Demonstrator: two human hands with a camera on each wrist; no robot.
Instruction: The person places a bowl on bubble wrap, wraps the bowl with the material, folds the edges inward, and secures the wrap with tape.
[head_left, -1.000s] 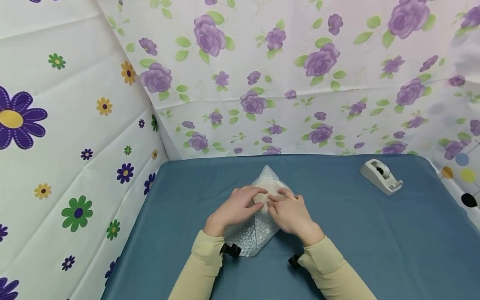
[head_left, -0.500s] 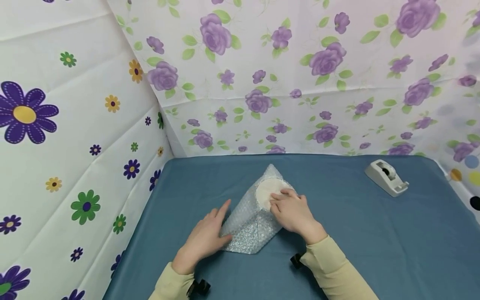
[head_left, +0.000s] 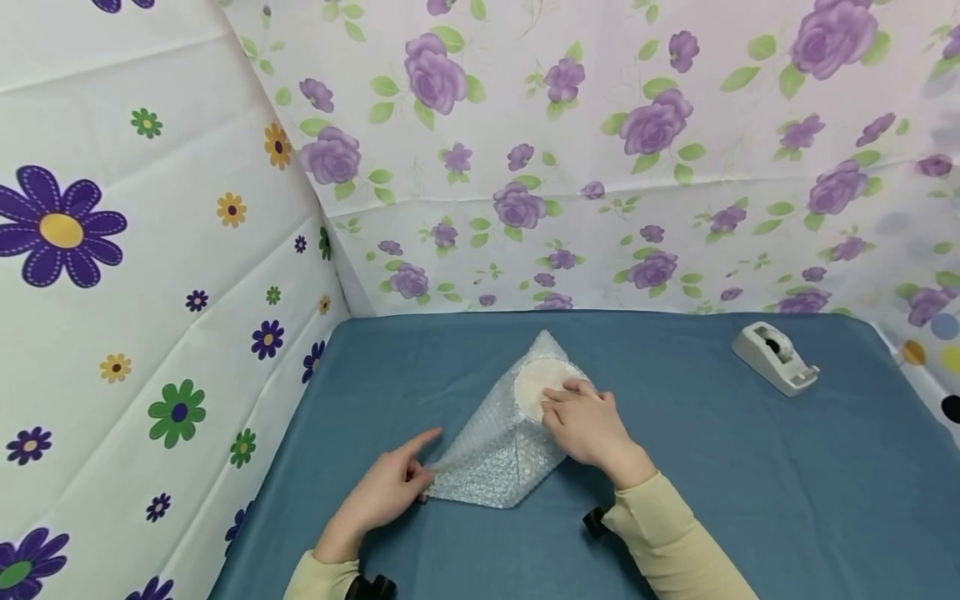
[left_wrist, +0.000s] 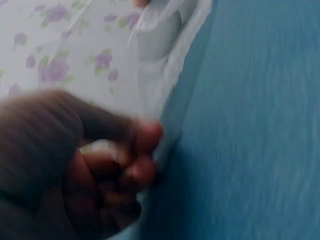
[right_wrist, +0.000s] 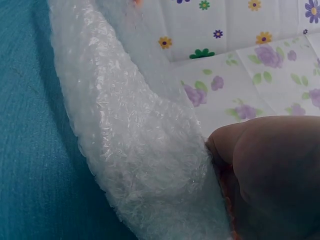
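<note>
Left hand [head_left: 386,492] has moved farther out and down since the earlier frame, drawing the near-left corner of the bubble wrap [head_left: 483,471] with it.
Its thumb and a finger seem to pinch that corner while the index finger points away, probably to stretch the sheet flat; the left wrist view is blurred there. The right hand [head_left: 592,429] rests loosely extended fingers on the round pale disc [head_left: 534,390], which lies on the wrap near its far corner, likely to stop it slipping under the pull.
</note>
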